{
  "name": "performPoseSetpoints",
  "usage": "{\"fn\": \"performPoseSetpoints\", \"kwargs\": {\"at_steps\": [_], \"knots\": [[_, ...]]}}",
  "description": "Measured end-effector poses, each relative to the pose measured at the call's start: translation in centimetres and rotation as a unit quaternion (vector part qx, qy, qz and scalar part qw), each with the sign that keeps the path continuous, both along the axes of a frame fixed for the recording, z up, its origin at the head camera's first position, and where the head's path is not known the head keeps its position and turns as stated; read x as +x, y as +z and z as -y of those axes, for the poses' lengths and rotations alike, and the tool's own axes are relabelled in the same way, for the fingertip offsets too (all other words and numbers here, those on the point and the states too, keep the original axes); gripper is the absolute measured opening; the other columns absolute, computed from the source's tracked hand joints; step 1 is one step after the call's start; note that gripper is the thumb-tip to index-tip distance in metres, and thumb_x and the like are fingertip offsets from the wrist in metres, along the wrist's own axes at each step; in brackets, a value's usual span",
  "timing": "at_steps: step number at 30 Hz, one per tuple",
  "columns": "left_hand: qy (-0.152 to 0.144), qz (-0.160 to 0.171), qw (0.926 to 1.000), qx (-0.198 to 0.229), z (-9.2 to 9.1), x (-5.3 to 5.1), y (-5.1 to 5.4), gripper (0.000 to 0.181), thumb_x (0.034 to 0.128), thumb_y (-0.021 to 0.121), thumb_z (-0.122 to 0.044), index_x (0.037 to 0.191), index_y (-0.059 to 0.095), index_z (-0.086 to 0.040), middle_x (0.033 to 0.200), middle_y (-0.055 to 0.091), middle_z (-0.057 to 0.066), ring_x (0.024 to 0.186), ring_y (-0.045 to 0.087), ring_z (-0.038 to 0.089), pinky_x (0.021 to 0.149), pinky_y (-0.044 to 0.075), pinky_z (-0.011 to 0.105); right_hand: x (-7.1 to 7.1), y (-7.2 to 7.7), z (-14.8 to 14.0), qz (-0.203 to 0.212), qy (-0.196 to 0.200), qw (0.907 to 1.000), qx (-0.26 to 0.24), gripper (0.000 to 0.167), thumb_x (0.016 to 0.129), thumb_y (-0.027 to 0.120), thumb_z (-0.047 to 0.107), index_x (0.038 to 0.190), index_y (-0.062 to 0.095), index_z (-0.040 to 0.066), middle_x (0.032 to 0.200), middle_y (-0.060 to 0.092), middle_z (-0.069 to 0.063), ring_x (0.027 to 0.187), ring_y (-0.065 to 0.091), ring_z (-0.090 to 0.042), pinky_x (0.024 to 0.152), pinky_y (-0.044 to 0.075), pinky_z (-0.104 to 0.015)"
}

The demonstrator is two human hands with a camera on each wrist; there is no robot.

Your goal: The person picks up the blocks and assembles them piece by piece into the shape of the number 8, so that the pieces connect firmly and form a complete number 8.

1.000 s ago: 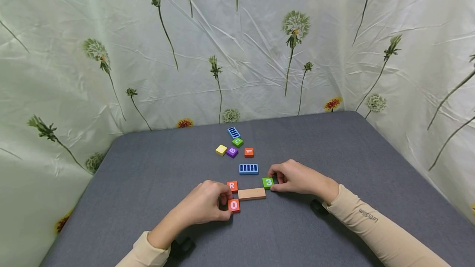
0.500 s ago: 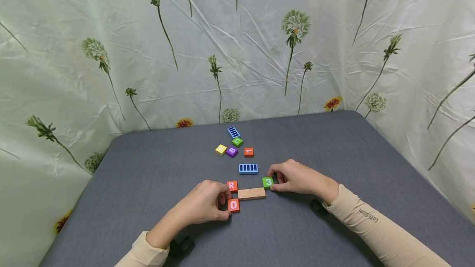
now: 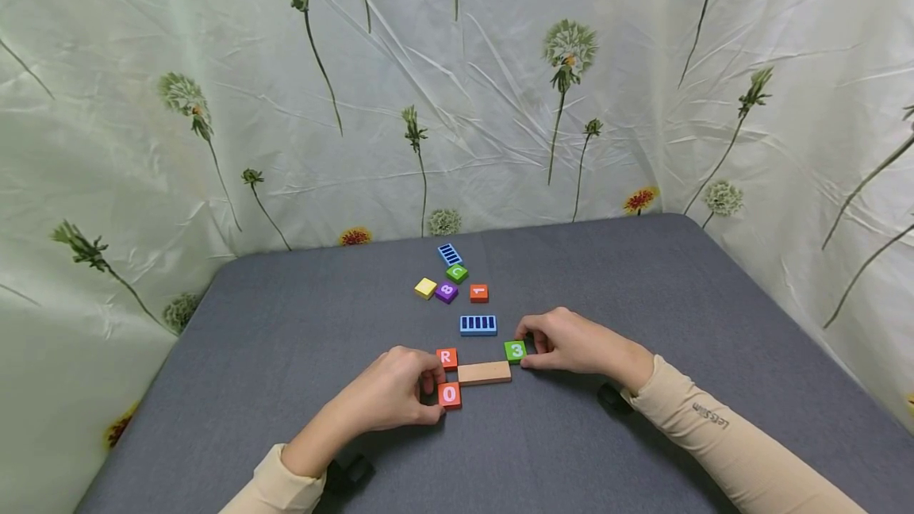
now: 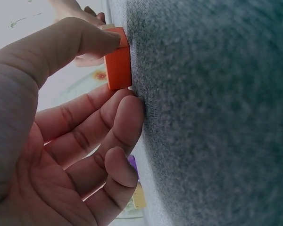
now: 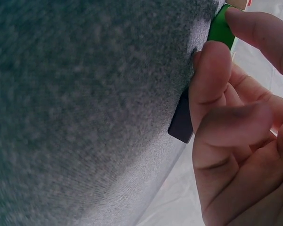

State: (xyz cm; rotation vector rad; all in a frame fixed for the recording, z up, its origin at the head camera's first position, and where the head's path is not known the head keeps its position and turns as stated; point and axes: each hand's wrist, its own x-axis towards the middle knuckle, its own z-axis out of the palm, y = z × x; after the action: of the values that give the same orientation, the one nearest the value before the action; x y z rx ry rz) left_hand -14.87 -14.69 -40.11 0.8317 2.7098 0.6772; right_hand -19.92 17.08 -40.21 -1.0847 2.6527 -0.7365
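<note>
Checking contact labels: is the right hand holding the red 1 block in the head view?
No, the right hand holds the green 3 block, while the red 1 block lies apart, farther back.

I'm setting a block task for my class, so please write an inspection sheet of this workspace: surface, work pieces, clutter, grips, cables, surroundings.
Surface: grey fabric tabletop.
Job's things: red 0 block and red R block by the left end of the wooden block; green 3 block by its right end.
Clutter: blue slotted block behind these; farther back, second blue block, second green block, purple block, yellow block, red 1 block.
Grips: left grip pinches red 0 block; right grip pinches green 3 block.
Cables: nothing seen.
Surroundings: pale flower-printed fabric behind and at both sides.
</note>
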Motion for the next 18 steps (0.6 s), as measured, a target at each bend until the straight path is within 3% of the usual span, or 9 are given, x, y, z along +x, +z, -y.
{"fn": "performPoseSetpoints", "kwargs": {"at_steps": [12,18], "knots": [[-0.004,0.002,1.0000,0.006,0.3,-0.2,0.0,0.022,0.0803,0.090,-0.021,0.092,0.071,-0.021,0.076,0.061,-0.010,0.069,0.053,0.004,0.063,0.044,0.024,-0.8,0.8,-0.4,0.033,-0.009,0.9994,-0.006,0.029,0.097,0.081,0.028,0.117,0.076,0.007,0.071,0.056,0.013,0.062,0.047,0.002,0.059,0.041,-0.019],[-0.014,0.025,0.9988,0.039,0.7,-0.4,-0.2,0.024,0.0801,0.092,-0.019,0.093,0.072,-0.019,0.077,0.063,-0.010,0.070,0.055,0.003,0.065,0.047,0.023,-2.0,1.8,-1.1,0.044,-0.024,0.9983,-0.030,0.028,0.098,0.080,0.026,0.116,0.077,0.004,0.074,0.060,0.009,0.064,0.050,-0.001,0.061,0.044,-0.022]]}}
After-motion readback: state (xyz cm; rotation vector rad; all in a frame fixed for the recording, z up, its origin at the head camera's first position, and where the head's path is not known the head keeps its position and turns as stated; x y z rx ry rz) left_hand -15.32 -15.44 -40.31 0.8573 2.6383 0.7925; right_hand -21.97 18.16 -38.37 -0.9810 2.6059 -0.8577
